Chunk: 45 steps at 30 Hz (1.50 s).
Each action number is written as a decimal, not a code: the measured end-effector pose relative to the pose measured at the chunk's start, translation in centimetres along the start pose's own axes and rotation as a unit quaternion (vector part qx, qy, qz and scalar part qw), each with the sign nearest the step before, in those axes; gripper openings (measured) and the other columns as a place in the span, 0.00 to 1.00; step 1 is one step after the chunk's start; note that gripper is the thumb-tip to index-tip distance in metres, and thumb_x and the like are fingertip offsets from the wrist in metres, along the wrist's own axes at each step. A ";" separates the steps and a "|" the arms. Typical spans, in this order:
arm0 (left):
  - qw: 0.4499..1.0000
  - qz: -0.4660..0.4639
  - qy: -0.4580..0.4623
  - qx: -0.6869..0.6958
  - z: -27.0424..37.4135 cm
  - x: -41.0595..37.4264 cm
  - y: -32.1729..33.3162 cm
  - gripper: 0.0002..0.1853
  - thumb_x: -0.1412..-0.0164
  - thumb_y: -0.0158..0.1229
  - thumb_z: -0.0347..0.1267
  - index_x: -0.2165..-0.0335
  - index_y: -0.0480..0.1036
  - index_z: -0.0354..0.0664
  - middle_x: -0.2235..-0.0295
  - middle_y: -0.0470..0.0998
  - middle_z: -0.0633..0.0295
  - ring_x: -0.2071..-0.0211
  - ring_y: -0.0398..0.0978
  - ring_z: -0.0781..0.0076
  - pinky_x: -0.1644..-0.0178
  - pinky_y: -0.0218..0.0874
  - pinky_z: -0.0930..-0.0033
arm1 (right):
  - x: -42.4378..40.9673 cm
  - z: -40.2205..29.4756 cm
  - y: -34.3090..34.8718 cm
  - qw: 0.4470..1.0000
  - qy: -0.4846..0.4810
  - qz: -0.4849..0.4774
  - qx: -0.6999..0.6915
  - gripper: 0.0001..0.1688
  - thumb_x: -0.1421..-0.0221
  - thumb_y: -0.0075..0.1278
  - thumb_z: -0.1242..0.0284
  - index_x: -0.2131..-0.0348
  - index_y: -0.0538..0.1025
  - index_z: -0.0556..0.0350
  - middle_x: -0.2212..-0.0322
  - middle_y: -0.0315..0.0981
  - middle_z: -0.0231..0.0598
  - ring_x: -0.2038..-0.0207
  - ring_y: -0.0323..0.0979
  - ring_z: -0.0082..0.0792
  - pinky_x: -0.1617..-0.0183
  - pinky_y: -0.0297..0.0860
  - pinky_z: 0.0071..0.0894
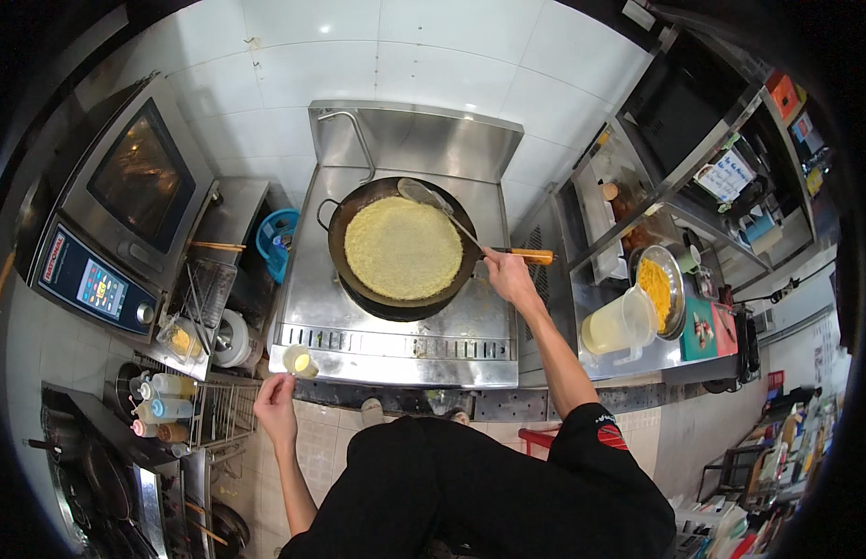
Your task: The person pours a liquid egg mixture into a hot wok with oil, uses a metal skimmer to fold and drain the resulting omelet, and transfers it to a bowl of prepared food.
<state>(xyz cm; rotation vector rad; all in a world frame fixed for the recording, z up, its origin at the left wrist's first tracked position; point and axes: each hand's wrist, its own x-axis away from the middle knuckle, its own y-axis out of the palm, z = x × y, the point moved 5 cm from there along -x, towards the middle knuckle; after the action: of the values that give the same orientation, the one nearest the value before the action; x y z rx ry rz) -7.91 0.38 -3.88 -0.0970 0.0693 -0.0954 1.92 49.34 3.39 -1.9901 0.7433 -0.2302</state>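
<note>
A large wok sits on the stainless steel stove, holding a round, flat, pale yellow layer of food. My right hand grips the handle of a skimmer or ladle, whose round head rests at the wok's far rim. The wok's wooden handle passes beside that hand. Near the stove's front left corner, my left hand pinches the handle of a small cup with some yellow stuff in it.
A combi oven stands left, above squeeze bottles on a rack. Between oven and stove is a blue bucket. The right counter bears a plastic pitcher, a metal bowl of yellow food and a green cutting board. A faucet rises behind the wok.
</note>
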 end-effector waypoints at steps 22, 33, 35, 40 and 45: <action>0.999 -0.042 0.004 0.009 1.4 -0.2 2.5 0.07 0.43 0.59 0.23 0.66 0.75 0.28 0.69 0.75 0.63 0.69 0.72 0.80 0.63 0.64 0.80 | 6.0 0.8 2.5 0.991 0.080 0.073 -0.076 0.18 0.42 0.46 0.70 0.53 0.74 0.56 0.73 0.70 0.65 0.67 0.72 0.61 0.64 0.68 0.45; 0.999 -0.034 -0.007 0.002 0.0 0.1 1.4 0.07 0.44 0.59 0.22 0.66 0.75 0.28 0.69 0.75 0.62 0.69 0.72 0.80 0.63 0.64 0.80 | 12.7 -0.2 2.8 0.984 0.119 0.098 -0.089 0.19 0.41 0.46 0.71 0.51 0.73 0.57 0.69 0.71 0.63 0.69 0.77 0.49 0.65 0.69 0.37; 0.999 -0.035 -0.015 0.006 0.5 0.0 1.7 0.07 0.44 0.59 0.22 0.66 0.75 0.28 0.69 0.75 0.62 0.69 0.72 0.80 0.63 0.64 0.80 | 13.0 -0.5 2.5 0.982 0.145 0.081 -0.090 0.18 0.41 0.46 0.70 0.52 0.74 0.56 0.73 0.70 0.64 0.73 0.74 0.54 0.68 0.68 0.39; 0.999 -0.053 -0.009 -0.007 0.9 0.1 1.7 0.06 0.42 0.57 0.21 0.65 0.74 0.29 0.68 0.75 0.62 0.65 0.74 0.76 0.58 0.66 0.76 | 14.2 -1.7 -0.8 0.985 0.139 0.030 -0.101 0.19 0.41 0.49 0.70 0.52 0.74 0.56 0.61 0.76 0.52 0.71 0.74 0.27 0.63 0.68 0.24; 0.998 -0.057 -0.002 -0.016 1.8 0.3 1.5 0.06 0.43 0.57 0.21 0.65 0.75 0.29 0.68 0.75 0.62 0.66 0.74 0.77 0.58 0.65 0.77 | 14.0 -1.3 -7.3 0.978 0.040 -0.111 -0.174 0.18 0.41 0.50 0.67 0.51 0.74 0.49 0.56 0.75 0.45 0.73 0.68 0.17 0.65 0.68 0.24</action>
<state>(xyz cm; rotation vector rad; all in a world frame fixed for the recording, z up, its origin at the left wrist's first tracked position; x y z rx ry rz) -7.33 2.02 -2.29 -0.1335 0.0619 -0.2090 15.43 42.75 8.27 -2.4124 0.6443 -0.3322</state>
